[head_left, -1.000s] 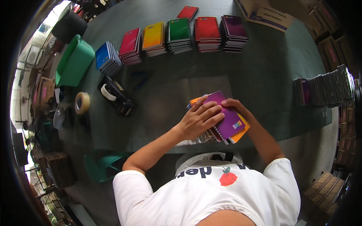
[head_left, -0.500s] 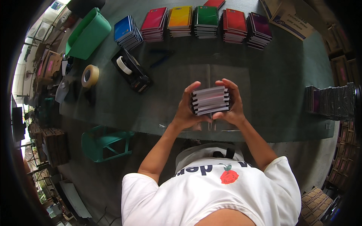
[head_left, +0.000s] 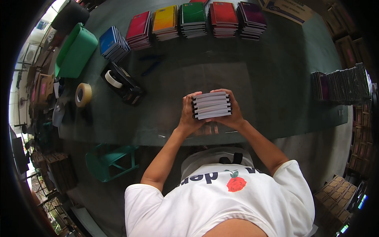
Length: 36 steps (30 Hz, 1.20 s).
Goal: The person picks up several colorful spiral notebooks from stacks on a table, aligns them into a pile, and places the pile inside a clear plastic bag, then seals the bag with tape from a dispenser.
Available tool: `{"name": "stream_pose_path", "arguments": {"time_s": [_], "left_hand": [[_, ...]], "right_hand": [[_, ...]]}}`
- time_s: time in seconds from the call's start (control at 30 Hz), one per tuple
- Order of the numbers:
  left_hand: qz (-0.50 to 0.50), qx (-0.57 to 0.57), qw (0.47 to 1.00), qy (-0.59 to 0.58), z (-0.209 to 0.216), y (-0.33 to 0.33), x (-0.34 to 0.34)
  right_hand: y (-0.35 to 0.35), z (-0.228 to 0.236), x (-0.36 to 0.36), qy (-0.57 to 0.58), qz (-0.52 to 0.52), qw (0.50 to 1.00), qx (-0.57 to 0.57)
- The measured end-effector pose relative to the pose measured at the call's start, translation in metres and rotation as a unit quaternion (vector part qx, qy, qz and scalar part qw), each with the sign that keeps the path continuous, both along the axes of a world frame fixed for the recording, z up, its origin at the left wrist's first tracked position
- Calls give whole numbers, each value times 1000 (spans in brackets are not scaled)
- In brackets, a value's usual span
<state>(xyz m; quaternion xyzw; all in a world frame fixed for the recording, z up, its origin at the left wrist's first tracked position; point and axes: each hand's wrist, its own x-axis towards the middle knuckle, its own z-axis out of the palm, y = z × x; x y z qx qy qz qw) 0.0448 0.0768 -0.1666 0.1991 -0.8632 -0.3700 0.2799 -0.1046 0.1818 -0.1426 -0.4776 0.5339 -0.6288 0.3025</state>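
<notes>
Between both palms I hold a small stack of spiral notebooks (head_left: 212, 106), page edges facing up and dark coil bindings showing at the left and right sides. My left hand (head_left: 188, 117) is closed around the left side, its fingers along the bindings. The right side is gripped by my right hand (head_left: 235, 113), with the fingers bent over the far corner. The thumbs are largely hidden below the stack. Beneath and beyond my hands, a clear plastic sheet (head_left: 233, 77) lies on the dark green table (head_left: 284, 87).
Notebook stacks in blue (head_left: 111, 41), pink (head_left: 138, 24), yellow (head_left: 165, 17), green (head_left: 193, 14), red (head_left: 223, 14) and purple (head_left: 252, 15) line the far side. Left are a tape dispenser (head_left: 125, 89), tape roll (head_left: 83, 95), pliers (head_left: 152, 65) and green bin (head_left: 81, 51). More notebooks (head_left: 343, 85) stand right.
The view has shifted, so the table things appear farther left and higher. My hands have closed more snugly around the notebook stack, whose edges look more even.
</notes>
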Motion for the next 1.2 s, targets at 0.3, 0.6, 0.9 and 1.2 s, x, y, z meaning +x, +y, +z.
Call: {"name": "stream_pose_path", "arguments": {"time_s": [0.3, 0.6, 0.9, 1.2], "left_hand": [[-12, 38, 999, 37, -12, 1, -5], [-1, 386, 913, -133, 47, -24, -14], [44, 324, 887, -325, 49, -28, -18], [108, 213, 916, -323, 11, -19, -8]], "right_hand": [[6, -26, -11, 45, 0, 998, 43], [-18, 30, -34, 81, 30, 922, 377], [-29, 20, -47, 114, 141, 843, 506], [-34, 30, -48, 138, 194, 808, 539]]}}
